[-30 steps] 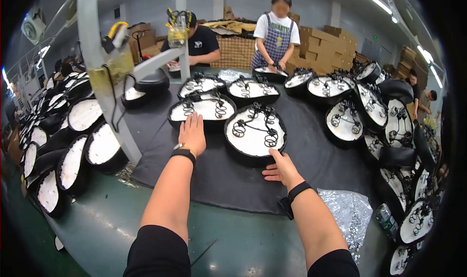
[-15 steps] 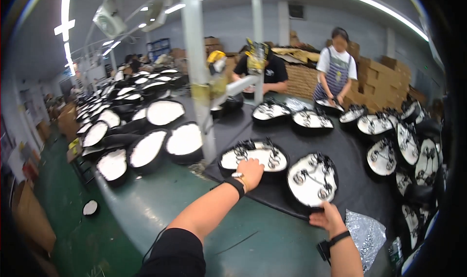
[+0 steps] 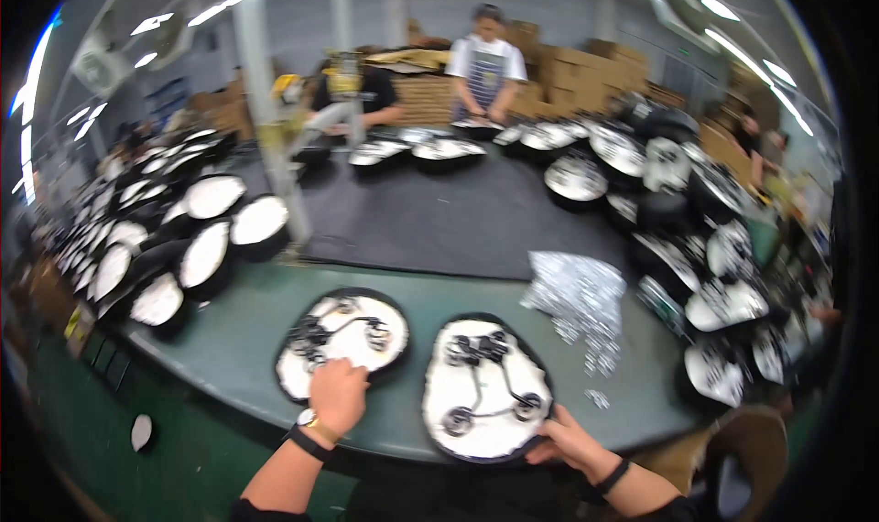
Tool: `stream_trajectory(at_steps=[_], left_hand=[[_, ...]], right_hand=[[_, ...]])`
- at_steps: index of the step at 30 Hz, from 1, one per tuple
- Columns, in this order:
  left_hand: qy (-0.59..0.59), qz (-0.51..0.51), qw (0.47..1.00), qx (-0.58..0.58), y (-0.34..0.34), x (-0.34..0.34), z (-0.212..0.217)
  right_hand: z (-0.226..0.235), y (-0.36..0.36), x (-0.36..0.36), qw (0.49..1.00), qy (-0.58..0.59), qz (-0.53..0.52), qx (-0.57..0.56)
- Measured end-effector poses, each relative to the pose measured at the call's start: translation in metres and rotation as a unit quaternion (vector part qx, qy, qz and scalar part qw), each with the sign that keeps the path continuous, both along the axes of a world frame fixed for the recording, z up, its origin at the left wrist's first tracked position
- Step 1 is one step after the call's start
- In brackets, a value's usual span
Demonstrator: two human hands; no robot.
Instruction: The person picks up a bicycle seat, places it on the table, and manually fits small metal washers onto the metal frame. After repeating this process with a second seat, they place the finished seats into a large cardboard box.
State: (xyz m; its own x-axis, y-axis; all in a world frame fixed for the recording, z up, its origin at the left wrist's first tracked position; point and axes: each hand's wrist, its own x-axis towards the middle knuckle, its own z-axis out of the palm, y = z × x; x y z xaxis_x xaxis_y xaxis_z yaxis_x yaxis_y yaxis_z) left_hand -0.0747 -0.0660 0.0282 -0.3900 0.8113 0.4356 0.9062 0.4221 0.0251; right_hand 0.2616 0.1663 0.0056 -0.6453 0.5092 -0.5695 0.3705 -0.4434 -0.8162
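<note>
Two black-covered saddles lie upside down in front of me, white undersides up, with dark coil springs and rods on them. My left hand (image 3: 339, 396) is closed at the near side of the left saddle (image 3: 374, 325); what exactly its fingertips grip is hidden. The right saddle (image 3: 490, 389) sits close to the table's near edge, its narrower end pointing away. At its lower right rim, my right hand (image 3: 566, 440) grips the edge, with the fingers partly under it. A gap separates the two saddles.
The green table (image 3: 430, 279) carries a black mat (image 3: 430, 224) farther off. A crumpled clear plastic bag (image 3: 577, 293) with small shiny pieces lies right of centre. More saddles are piled left (image 3: 206, 252) and right (image 3: 723, 307). Two people work across the table by a metal post (image 3: 261, 92).
Both saddles have come off the black mat toward me, onto the green table's near side, with my hands on them. The view has swung to the right.
</note>
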Motion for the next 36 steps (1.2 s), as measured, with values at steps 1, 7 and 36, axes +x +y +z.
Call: stream_trajectory(at_steps=[1,7,36], left_hand=[[0.006,0.014,0.999,0.035,-0.002,0.007,-0.011],[-0.075,-0.003,0.988,0.134,-0.004,0.086,-0.026],[-0.213,-0.246,0.933,0.155,0.021,0.196,-0.034]], right_hand=[[-0.007,-0.011,0.006,1.000,0.027,-0.009,-0.003],[-0.038,-0.013,0.050,0.983,0.117,-0.051,0.132],[-0.040,0.041,0.068,0.869,-0.205,0.011,0.451]])
